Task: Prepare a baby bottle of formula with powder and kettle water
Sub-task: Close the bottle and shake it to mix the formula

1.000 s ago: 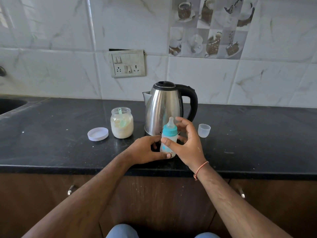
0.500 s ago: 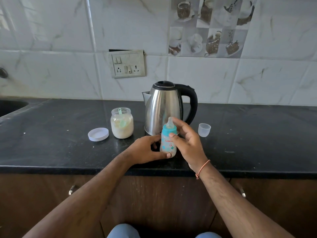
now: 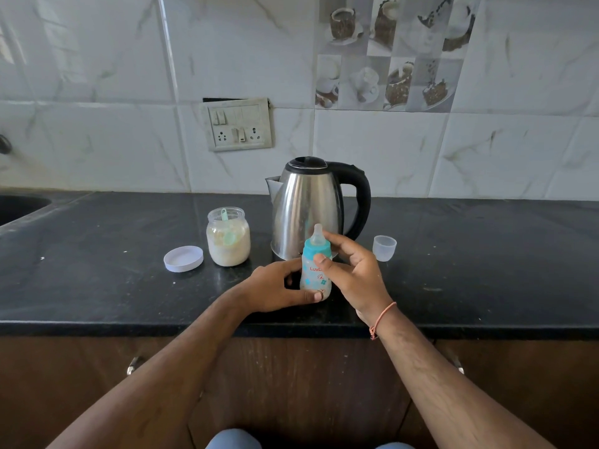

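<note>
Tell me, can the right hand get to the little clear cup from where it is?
Probably yes. The clear cup stands alone on the counter, just right of the right hand, nothing between. But that hand's fingers hold the baby bottle, so it must let go first.

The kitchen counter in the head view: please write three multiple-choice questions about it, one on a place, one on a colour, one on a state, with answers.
1. Where does the flat white round lid lie?
A. left of the glass powder jar
B. on the jar
C. behind the steel electric kettle

2. What colour is the screw collar of the small baby bottle?
A. red
B. teal
C. black

3. What is the state of the jar?
A. closed
B. tipped over
C. open, upright

Answers: 1 A, the lid rests on the black counter beside the jar. 2 B, teal under the clear teat. 3 C, its mouth is uncovered and a green scoop stands inside.
</note>
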